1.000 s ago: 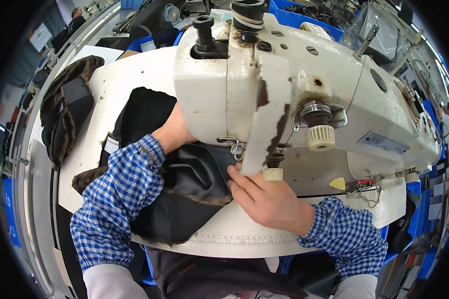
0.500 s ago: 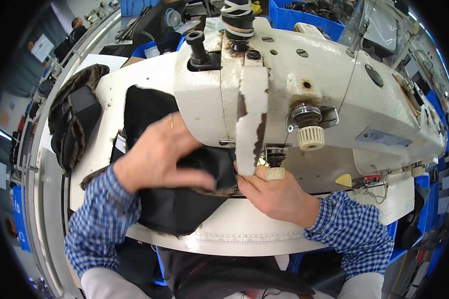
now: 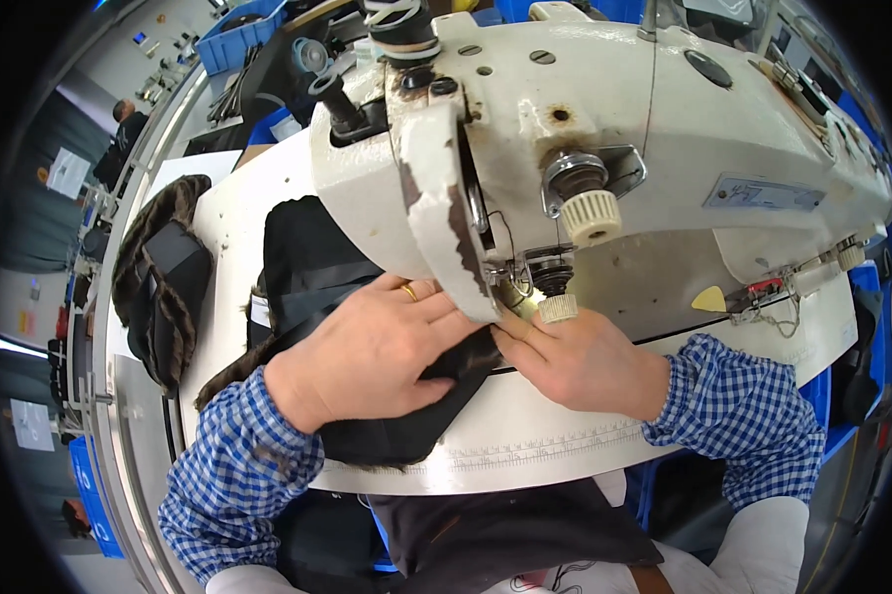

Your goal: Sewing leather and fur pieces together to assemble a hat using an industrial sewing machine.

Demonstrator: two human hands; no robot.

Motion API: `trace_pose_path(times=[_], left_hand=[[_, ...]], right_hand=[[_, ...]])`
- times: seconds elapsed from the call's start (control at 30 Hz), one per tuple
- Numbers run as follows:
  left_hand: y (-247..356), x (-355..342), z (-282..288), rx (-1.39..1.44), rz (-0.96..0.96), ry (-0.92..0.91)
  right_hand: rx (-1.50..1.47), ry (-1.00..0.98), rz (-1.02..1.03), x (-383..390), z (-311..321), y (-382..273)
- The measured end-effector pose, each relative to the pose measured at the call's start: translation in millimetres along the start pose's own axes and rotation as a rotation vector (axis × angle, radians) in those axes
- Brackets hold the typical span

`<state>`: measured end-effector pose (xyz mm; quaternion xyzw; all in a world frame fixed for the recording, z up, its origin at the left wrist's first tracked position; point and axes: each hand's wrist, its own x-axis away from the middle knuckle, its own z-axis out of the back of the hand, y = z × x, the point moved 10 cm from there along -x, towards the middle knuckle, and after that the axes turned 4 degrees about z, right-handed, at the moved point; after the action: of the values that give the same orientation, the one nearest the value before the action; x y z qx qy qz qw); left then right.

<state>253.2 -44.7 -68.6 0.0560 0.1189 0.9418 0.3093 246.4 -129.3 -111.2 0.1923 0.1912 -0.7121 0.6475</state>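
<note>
My left hand [image 3: 372, 351] lies flat on a black fabric piece [image 3: 312, 267], pressing it to the white table [image 3: 545, 445] just left of the sewing machine's needle. A ring sits on one finger. My right hand [image 3: 580, 361] rests on the table right of the needle, fingertips pinching the fabric's edge under the worn white sewing machine [image 3: 585, 129] head. The needle area is partly hidden by the machine head. Both sleeves are blue checked.
A pile of dark fur-trimmed pieces [image 3: 164, 282] lies at the table's left edge. Blue bins [image 3: 233, 49] stand at the back. A person [image 3: 124, 114] is far off at the upper left. A yellow triangular chalk [image 3: 708, 299] sits on the machine bed.
My left hand came out from behind the machine head and now lies on top of the fabric near the needle. My right hand stayed by the needle. The view moved closer.
</note>
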Motion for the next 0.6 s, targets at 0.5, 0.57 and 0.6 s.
trace_pose_path(times=[0.5,0.57,0.6], left_hand=[[26,14,-28,-0.262,-0.066,0.106],[-6,22,-20,-0.029,0.27,0.278],[-2,22,-23,-0.03,0.268,0.273]], right_hand=[[-0.215,0.189,-0.037,6,22,5],[-0.17,0.151,-0.227,7,20,26],[-0.171,0.154,-0.231,7,19,29]])
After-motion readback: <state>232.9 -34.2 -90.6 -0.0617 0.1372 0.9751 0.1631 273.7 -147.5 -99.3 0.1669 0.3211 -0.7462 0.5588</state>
